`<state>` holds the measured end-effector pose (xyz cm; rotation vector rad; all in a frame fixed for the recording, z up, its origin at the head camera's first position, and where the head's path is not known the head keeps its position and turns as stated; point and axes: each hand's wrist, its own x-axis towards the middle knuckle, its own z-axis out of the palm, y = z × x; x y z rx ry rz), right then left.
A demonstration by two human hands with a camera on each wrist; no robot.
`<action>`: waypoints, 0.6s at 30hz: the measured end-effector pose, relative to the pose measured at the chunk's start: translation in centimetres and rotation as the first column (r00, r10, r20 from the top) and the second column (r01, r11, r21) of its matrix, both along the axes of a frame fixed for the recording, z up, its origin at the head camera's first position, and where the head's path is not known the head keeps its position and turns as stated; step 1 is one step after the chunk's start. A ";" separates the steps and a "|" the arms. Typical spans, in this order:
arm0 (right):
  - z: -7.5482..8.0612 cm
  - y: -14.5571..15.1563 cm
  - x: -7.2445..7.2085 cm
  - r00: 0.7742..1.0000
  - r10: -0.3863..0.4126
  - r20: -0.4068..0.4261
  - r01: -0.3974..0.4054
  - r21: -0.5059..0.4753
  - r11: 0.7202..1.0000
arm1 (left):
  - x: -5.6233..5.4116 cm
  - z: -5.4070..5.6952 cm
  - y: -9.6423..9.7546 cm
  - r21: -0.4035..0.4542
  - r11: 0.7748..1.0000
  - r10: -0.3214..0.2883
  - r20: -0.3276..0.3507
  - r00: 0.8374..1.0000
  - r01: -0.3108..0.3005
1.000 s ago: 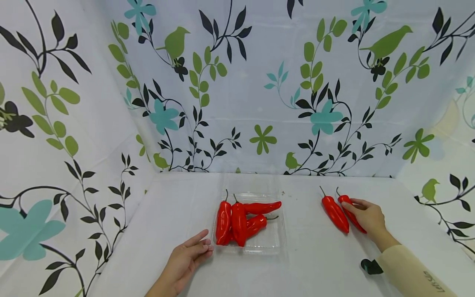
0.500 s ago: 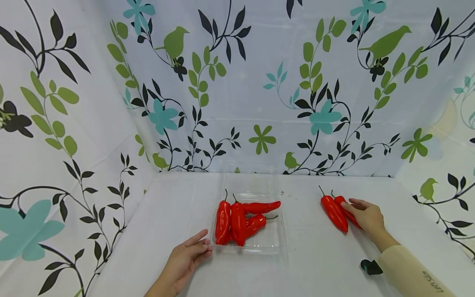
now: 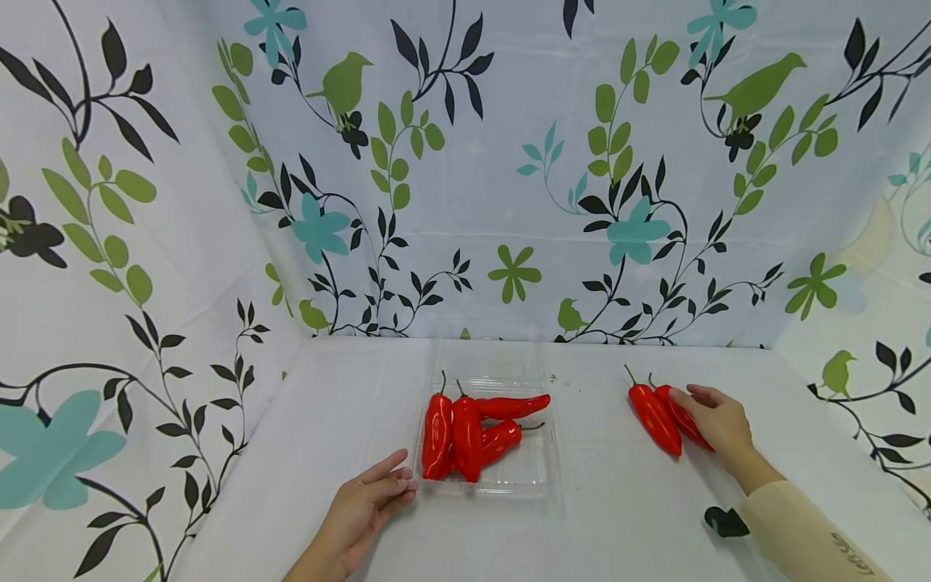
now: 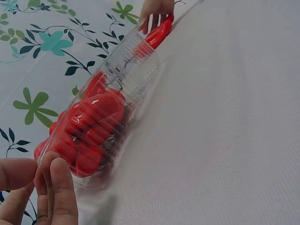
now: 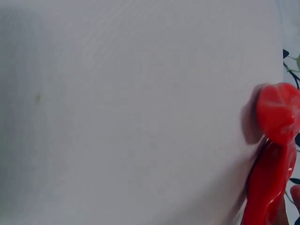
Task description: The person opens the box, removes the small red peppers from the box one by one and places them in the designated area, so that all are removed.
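Note:
My right hand (image 3: pixel 716 420) holds a red chili pepper (image 3: pixel 680 414) on the table, its thumb on the near side and the other fingers partly hidden. A second red chili pepper (image 3: pixel 655 420) lies along its left side, stem pointing away. In the right wrist view, the held pepper (image 5: pixel 267 187) shows at lower right, below the other pepper's end (image 5: pixel 279 112). My left hand (image 3: pixel 364 509) rests with extended fingers at the near left corner of a clear plastic container (image 3: pixel 534 469). Several red chili peppers (image 3: pixel 468 436) lie piled inside it.
The container's clear lid (image 3: pixel 490 356) stands raised at the back. A small black object (image 3: pixel 726 522) shows by the right cuff. White cloth (image 3: pixel 604 485) covers the table, and a patterned curtain (image 3: pixel 473 178) rises behind it.
My right hand has brought its pepper left, against the second pepper, then shifted very slightly. My left hand and the container have stayed in place.

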<state>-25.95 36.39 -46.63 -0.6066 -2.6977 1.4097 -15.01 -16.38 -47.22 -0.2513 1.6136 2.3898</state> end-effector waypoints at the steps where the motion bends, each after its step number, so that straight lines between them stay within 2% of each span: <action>1: 0.2 -0.2 0.0 1.000 -0.005 -0.011 0.005 -0.005 1.000 | 0.0 0.0 0.0 0.000 1.000 -0.001 0.000 1.000 0.001; 5: 1.3 -1.4 0.0 0.997 -0.014 -0.077 0.013 -0.017 1.000 | 0.0 0.1 0.0 0.001 1.000 0.004 -0.004 1.000 -0.004; 9: 2.6 -3.2 0.0 0.991 0.017 -0.133 -0.019 -0.011 1.000 | 0.1 0.1 0.0 0.005 1.000 0.011 -0.011 1.000 -0.011; 14: 3.9 -5.6 0.4 0.975 0.116 -0.192 -0.114 0.024 0.993 | 0.2 0.0 0.0 0.013 1.000 0.004 -0.013 1.000 -0.004; 18: 4.9 -7.4 0.9 0.943 0.225 -0.244 -0.211 0.081 0.974 | 0.2 0.0 0.0 0.008 1.000 0.003 -0.009 1.000 -0.003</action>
